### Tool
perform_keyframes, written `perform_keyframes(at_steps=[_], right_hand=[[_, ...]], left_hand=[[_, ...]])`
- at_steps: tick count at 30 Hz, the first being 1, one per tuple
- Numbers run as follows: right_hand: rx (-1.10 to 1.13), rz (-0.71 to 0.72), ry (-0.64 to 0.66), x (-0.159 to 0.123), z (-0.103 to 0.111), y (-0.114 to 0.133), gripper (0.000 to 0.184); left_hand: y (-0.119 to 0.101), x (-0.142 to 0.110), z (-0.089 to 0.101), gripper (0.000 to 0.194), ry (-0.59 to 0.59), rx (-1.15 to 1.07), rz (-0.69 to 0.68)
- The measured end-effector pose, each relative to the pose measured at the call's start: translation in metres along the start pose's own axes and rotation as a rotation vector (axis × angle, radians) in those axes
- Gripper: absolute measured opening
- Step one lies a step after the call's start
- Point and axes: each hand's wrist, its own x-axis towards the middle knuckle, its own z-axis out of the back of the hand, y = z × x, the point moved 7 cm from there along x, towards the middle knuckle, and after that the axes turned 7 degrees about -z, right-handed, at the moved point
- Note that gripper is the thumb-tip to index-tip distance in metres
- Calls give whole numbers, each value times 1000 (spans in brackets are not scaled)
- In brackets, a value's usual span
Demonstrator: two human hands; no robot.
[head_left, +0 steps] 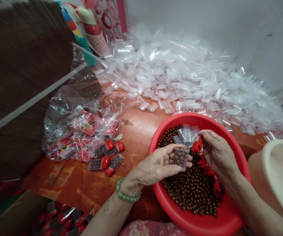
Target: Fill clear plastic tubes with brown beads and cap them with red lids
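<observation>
Over a red basin (246, 170) of brown beads (192, 190), my left hand (158, 164) grips a small clear plastic box (181, 157) filled with beads. A green beaded bracelet circles that wrist. Just to its right, my right hand (217, 150) pinches a red plastic cap (197, 146) close to the box, apart from it. Several more red caps (216, 186) lie on the beads under my right hand. Clear empty boxes (187, 133) rest on the beads behind my hands.
A large heap of clear boxes (180, 75) covers the table's back. Filled, red-capped boxes (99, 163) lie left, beside a clear bag (65, 108) with red packets. A cardboard carton (28, 72) stands far left, a thermos (92, 29) behind, a beige bucket (264, 177) right.
</observation>
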Motion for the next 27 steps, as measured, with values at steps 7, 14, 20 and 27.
perform_keyframes(at_steps=[7,14,20,27], right_hand=[[-394,209,3,-16,-8,-3,26],[-825,704,38,-36,-23,17,25],[-965,778,285,-47,-26,13,43],[-984,673,353,-43,-28,12,32]], left_hand=[[-1,2,-1,48,-10,34,-16],[0,2,-1,42,-9,34,14],[-3,1,-2,39,-8,13,1],[-1,2,1,46,-40,-4,24]])
